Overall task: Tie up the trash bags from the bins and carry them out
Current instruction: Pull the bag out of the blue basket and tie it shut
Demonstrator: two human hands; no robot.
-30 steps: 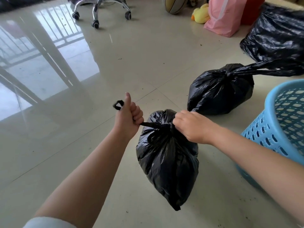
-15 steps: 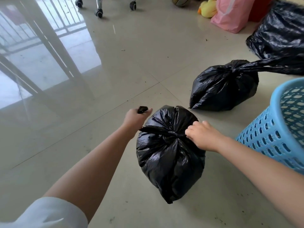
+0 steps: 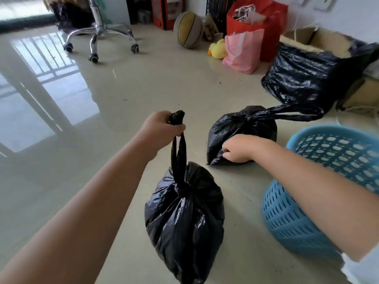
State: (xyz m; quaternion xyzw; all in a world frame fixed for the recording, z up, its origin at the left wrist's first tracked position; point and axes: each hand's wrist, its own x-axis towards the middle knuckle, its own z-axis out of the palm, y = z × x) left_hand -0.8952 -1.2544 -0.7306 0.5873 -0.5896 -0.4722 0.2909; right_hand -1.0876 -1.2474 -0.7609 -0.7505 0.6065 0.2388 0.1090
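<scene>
The left hand [image 3: 162, 128] has its fingers clamped on the tied ends of the near bag [image 3: 184, 218], knotted shut. Beside it, a blue basket [image 3: 320, 181]. The right hand's [image 3: 238, 149] fingers pinch the second tied bag [image 3: 242, 128] on the glossy tiled floor [image 3: 143, 89]. A third, open black bag [image 3: 311, 78] lies beyond, near two paper bags, a ball [image 3: 188, 29] and a chair base [image 3: 100, 35].

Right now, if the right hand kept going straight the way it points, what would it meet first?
The right hand already seems to touch the second tied black bag on the floor, low on its near side. Pushing on, it would press into that bag.
</scene>
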